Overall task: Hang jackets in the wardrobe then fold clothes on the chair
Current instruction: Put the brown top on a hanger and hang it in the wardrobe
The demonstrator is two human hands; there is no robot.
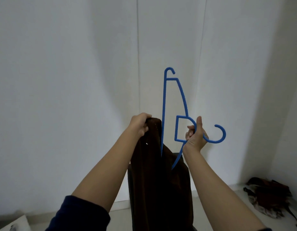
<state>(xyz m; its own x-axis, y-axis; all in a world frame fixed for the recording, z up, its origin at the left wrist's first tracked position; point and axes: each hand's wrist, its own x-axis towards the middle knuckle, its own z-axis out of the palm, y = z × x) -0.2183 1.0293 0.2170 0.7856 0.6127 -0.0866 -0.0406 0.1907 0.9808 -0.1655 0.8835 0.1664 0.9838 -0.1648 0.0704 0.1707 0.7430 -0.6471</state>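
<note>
In the head view, the brown jacket (154, 172) is held up by its top edge, which is bunched inside the curled fingers of the left hand (141, 124); the rest of the garment hangs straight down below that grip. The blue plastic hanger (163, 105) is clamped at its neck by the right hand (195, 135), with the hook jutting out just right of the grip. The hanger is turned on end: one shoulder arm rises well above both hands, while the other dips below the right grip into the jacket's opening. The long bar runs down between the two hands.

The step in hand is judged to be threading the hanger into the jacket. It would be done best if the collar were held taut and open by the left grip while the lower arm is fed fully into one shoulder. The hanger could then be levelled so that the raised arm is seated in the other shoulder.

White panels (77, 80) stand beyond the hands, and a brownish bag (269, 195) lies low, well right of the right grip.
</note>
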